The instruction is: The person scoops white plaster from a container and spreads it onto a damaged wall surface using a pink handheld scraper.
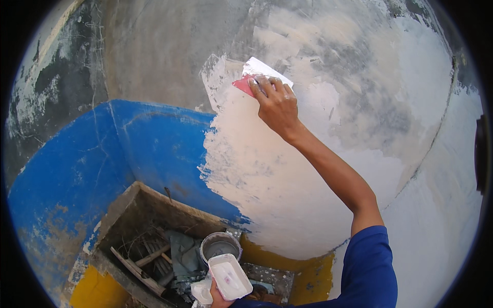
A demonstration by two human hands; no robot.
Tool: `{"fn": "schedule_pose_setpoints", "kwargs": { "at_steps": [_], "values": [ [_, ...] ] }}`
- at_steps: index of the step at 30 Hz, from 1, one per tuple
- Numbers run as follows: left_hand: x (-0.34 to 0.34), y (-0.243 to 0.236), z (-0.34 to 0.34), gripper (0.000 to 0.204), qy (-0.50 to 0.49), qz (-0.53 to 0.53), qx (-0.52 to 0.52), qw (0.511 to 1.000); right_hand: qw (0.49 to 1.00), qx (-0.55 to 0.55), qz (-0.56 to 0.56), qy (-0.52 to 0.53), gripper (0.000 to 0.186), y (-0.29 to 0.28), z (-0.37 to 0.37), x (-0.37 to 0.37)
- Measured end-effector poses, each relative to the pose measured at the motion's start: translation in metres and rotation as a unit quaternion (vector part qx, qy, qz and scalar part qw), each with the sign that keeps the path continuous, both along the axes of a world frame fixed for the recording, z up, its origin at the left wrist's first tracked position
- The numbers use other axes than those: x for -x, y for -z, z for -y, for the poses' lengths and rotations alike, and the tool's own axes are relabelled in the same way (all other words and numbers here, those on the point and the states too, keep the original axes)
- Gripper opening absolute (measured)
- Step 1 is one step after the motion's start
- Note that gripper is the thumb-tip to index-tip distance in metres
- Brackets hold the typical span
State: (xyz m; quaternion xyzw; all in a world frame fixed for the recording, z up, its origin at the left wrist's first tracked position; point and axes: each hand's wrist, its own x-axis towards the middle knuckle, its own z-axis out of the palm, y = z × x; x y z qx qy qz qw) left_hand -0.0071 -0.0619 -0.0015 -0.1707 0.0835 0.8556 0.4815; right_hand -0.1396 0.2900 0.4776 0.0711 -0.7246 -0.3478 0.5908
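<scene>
My right hand point(276, 100) grips a putty scraper point(268, 69) with a pink plastic part and a pale, paste-coated edge, held against the upper wall where cream-white filler point(308, 159) covers grey plaster and part of a blue band. At the bottom centre, my left hand point(218, 296) holds a white rectangular tub point(230, 277) with white paste inside, its fingers partly hidden. A white crumpled-looking item point(202, 293) sits beside that hand; I cannot tell whether I hold it.
A concrete box point(115, 210) at lower left contains wood pieces point(133, 267) and grey cloth point(185, 256). A bucket point(220, 241) stands behind the tub. Blue wall point(67, 169), yellow lower wall point(100, 290) and cracked grey plaster point(46, 97) surround the patched area.
</scene>
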Motion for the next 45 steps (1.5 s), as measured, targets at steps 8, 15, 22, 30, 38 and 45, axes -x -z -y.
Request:
{"fn": "schedule_pose_setpoints", "kwargs": {
  "at_steps": [8, 15, 22, 30, 38, 45],
  "values": [
    [-0.006, -0.017, 0.002, 0.061, -0.011, -0.023, 0.055, 0.998, 0.992, -0.022, -0.121, -0.016, 0.044, -0.123, 0.000, -0.029],
    [0.003, 0.003, -0.007, 0.062, 0.021, -0.101, -0.035, 0.994, 0.999, -0.039, 0.011, 0.019, 0.037, -0.078, -0.005, -0.001],
    [-0.001, 0.007, -0.003, 0.063, 0.020, -0.084, -0.019, 0.996, 0.996, 0.018, 0.074, -0.042, 0.038, -0.018, -0.003, -0.039],
    [-0.002, 0.013, -0.004, 0.064, 0.042, -0.099, -0.011, 0.994, 0.978, -0.020, 0.202, 0.040, 0.033, 0.035, -0.019, -0.057],
    [-0.004, 0.007, -0.009, 0.062, 0.028, -0.081, -0.033, 0.996, 0.990, 0.044, -0.130, 0.032, 0.046, -0.062, -0.028, -0.109],
    [-0.008, 0.008, 0.001, 0.061, 0.009, -0.089, -0.017, 0.996, 0.998, 0.051, 0.020, 0.008, 0.041, 0.033, -0.011, -0.043]
  ]
}}
